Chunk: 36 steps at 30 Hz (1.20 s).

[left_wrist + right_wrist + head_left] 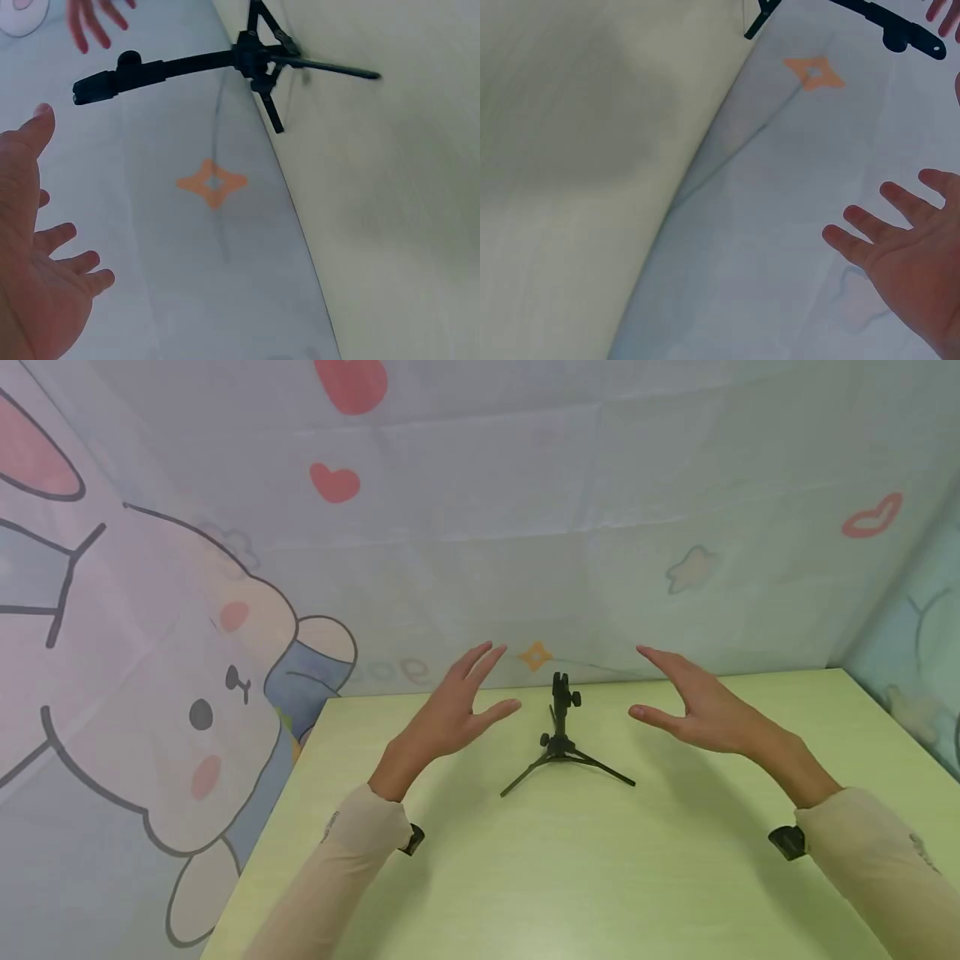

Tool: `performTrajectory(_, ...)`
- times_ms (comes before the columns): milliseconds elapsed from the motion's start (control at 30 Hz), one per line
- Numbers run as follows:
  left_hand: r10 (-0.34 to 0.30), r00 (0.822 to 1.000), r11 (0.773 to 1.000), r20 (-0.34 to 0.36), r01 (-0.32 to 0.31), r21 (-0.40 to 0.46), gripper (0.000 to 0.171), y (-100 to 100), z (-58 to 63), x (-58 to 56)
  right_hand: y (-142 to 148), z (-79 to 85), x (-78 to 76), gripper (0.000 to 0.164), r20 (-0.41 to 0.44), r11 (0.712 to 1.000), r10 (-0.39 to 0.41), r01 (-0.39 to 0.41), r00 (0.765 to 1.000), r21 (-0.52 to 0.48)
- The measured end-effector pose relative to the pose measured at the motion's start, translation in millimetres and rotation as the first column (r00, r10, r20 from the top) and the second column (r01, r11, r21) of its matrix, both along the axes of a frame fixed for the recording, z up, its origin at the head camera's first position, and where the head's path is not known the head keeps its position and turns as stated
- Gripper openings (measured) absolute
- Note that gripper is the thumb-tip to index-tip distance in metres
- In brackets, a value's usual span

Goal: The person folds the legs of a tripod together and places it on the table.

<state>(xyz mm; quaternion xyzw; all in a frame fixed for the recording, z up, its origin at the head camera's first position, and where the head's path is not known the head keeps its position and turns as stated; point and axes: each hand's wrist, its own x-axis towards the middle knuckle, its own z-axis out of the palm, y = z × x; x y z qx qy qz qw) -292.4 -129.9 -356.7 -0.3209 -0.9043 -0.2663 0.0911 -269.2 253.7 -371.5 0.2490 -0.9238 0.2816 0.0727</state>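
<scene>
A small black tripod stand (561, 727) stands upright on the table, its legs spread and two knobs on its post. To its left the left hand (457, 706) hovers with fingers extended and thumb apart, touching nothing. On the other side the right hand (708, 706) is held up in much the same way, also apart from the stand. The left wrist view shows the stand (187, 66) beyond the thumb of the left hand (45, 285). In the right wrist view only part of the stand (885, 19) shows, above the spread fingers of the right hand (915, 255).
The pale yellow-green table (570, 877) meets a hanging cloth (487, 527) printed with hearts and stars at its back edge. A big printed rabbit (187, 693) covers the cloth on the left. Another cloth side (926, 652) borders the table on the right.
</scene>
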Motion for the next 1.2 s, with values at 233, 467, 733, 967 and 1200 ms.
performTrajectory(233,-0.072,0.997,0.98,-0.039,0.078,0.183,0.067,25,-3.7,-10.1,-11,-19.1,-2.4,0.085,0.035,0.997,-0.01,0.013,0.999,-0.082)
performTrajectory(467,-0.13,0.99,0.931,-0.047,0.139,0.337,0.056,52,-14.1,-15.9,-27,-42.5,-10.5,0.075,0.034,0.986,0.035,-0.029,0.999,-0.165)
performTrajectory(733,-0.203,0.979,0.838,0.028,0.159,0.522,0.049,72,-30.4,-17.6,-46,-65.6,-13.2,0.065,0.068,0.979,0.086,-0.072,0.994,-0.193)
performTrajectory(967,-0.228,0.973,0.795,0.017,0.176,0.58,0.038,81,-41.2,-19.9,-58,-83.9,-16.2,0.053,0.044,0.97,0.143,-0.131,0.989,-0.205)
performTrajectory(1200,-0.218,0.976,0.79,0.003,0.174,0.588,0.039,85,-46.8,-20.9,-66,-98.1,-18.3,0.038,0.013,0.969,0.171,-0.166,0.985,-0.185)
